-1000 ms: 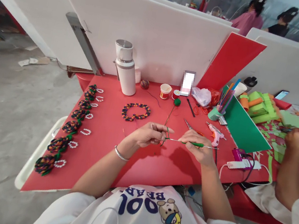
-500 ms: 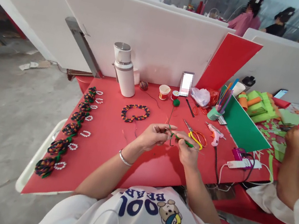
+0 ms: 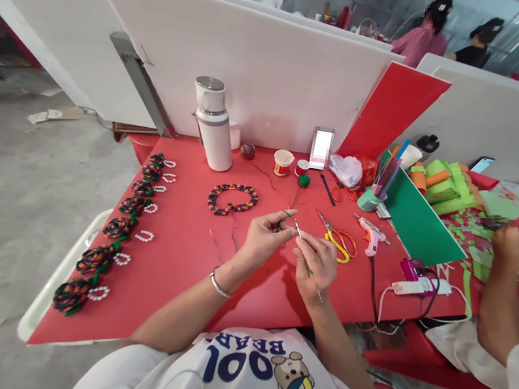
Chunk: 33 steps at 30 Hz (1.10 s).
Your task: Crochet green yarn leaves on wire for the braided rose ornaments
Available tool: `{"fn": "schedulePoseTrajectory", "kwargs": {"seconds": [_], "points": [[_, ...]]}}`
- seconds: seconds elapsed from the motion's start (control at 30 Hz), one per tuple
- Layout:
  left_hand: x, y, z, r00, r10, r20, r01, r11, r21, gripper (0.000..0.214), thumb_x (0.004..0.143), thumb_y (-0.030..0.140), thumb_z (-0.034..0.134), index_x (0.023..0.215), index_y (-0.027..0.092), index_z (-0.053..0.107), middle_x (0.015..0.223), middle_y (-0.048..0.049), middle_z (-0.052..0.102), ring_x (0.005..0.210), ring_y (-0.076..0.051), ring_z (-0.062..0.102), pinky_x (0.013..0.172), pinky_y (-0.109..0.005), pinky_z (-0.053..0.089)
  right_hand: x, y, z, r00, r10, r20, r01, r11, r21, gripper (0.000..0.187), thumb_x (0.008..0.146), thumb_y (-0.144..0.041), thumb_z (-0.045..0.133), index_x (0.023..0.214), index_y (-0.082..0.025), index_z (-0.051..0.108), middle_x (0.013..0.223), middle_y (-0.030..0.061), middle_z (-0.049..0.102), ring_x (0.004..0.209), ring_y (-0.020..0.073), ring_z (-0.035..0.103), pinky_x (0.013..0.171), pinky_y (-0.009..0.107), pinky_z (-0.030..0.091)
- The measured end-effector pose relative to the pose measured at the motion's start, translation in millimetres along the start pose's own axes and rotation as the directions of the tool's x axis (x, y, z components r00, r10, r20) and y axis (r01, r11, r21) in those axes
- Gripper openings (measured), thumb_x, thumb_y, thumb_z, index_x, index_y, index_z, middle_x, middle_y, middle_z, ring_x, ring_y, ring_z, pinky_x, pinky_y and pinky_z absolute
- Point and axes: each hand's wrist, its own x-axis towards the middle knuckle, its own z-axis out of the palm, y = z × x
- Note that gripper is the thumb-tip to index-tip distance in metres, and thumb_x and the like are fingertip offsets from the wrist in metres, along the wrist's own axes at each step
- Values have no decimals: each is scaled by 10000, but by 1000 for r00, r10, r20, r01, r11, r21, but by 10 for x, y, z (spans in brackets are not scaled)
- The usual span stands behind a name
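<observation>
My left hand (image 3: 266, 235) pinches green yarn, a strand of which runs back to a small green yarn ball (image 3: 304, 181). Close beside it, my right hand (image 3: 316, 261) is closed round a thin crochet hook (image 3: 310, 271) with a green handle. The hook's metal tip meets the yarn between the two hands. To the left of my hands a braided multicoloured crocheted loop (image 3: 232, 200) lies on the red table (image 3: 186, 275). Yellow-and-orange-handled scissors (image 3: 336, 235) rest right of my right hand.
Several dark crocheted flowers (image 3: 119, 227) with bead loops line the left edge. A white flask (image 3: 215, 131), paper cup (image 3: 283, 162) and phone (image 3: 321, 148) stand at the back. Right are a pink glue gun (image 3: 373, 235), pen cup (image 3: 372, 199), power strip (image 3: 422, 286) and a co-worker's hand (image 3: 513, 243).
My right hand has turned, and the hook now points more steeply, its rear end down towards my wrist. Both hands remain together at the green yarn. The view has shifted slightly.
</observation>
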Motion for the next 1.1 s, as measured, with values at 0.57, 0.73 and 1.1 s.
{"fn": "schedulePoseTrajectory", "kwargs": {"seconds": [0.57,0.73,1.1], "points": [[86,209,-279,898,-359,255,349,933,85,478,507,225,927,958,111,817,592,-5,627,465,-51,443,449,-208,213,402,379,-460,909,59,413,-230,896,379,147,926,-345,716,1042,-364,806,1019,7,836,966,249,683,895,479,538],[71,223,-268,884,-364,292,352,931,94,423,509,221,914,908,110,823,587,-6,628,454,-46,438,457,-214,234,378,443,-435,866,193,460,-419,783,460,159,921,-429,703,937,-321,818,903,38,828,934,258,676,897,491,549],[-58,5,63,997,70,12,-71,992,100,660,628,277,865,1247,88,733,596,44,601,528,-61,465,547,-220,358,-14,-10,50,963,271,17,-271,955,121,156,941,-326,691,1055,-351,795,1049,35,822,980,249,676,936,475,521]]}}
